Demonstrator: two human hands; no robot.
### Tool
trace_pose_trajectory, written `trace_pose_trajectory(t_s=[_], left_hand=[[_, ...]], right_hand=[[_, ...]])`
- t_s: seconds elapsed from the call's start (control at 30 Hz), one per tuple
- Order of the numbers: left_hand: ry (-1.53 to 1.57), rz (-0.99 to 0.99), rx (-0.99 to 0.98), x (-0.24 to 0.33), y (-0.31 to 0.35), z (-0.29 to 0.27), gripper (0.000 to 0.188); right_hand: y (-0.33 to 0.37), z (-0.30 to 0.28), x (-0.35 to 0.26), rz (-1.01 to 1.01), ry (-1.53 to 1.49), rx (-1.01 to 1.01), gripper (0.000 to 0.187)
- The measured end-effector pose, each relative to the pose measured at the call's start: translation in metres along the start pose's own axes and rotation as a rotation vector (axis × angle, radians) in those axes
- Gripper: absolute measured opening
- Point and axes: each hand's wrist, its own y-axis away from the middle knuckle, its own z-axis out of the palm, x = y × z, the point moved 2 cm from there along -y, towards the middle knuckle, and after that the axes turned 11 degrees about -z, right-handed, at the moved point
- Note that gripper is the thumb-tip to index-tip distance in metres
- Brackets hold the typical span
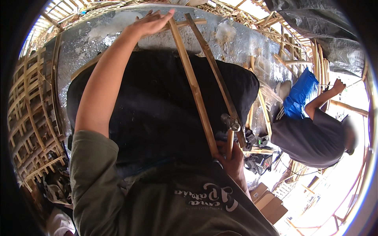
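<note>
My left hand (pixel 152 23) reaches to the far end of a long bamboo slat (pixel 191 78). Its fingers are stretched out, with the thumb at or beside the slat's tip; contact is hard to make out. The right hand (pixel 235 162) is closed round the wooden handle of a hammer (pixel 230 137), whose metal head points away from me. The near end of the slat lies against that hand. A second, darker slat (pixel 214 67) runs alongside to the right, passing beside the hammer head. Across the far ends lies a short crosspiece (pixel 185 24).
Black cloth (pixel 149 110) spreads under the slats. Beyond it is a grey floor (pixel 82 59). A woven bamboo panel (pixel 31 114) stands at left. At right another person (pixel 311 135) sits beside a blue plastic bag (pixel 301 94). A cardboard box (pixel 269 203) is at lower right.
</note>
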Motion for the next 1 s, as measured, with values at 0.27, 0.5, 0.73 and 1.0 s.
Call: trace_pose_trajectory(t_s=[0.27, 0.5, 0.73, 1.0], left_hand=[[0.087, -0.101, -0.186, 0.01, 0.015, -0.034, 0.093], [0.08, -0.091, -0.21, 0.006, 0.002, -0.031, 0.097], [-0.084, -0.002, 0.107, -0.002, -0.013, 0.012, 0.094], [-0.201, 0.101, 0.388, 0.017, 0.013, 0.022, 0.096]], right_hand=[[0.001, 0.0, 0.01, 0.003, -0.013, 0.0, 0.045], [0.001, 0.001, 0.007, 0.004, -0.051, 0.018, 0.045], [-0.001, 0.001, 0.006, 0.015, -0.044, 0.015, 0.045], [0.001, 0.0, 0.001, 0.018, -0.007, 0.054, 0.044]])
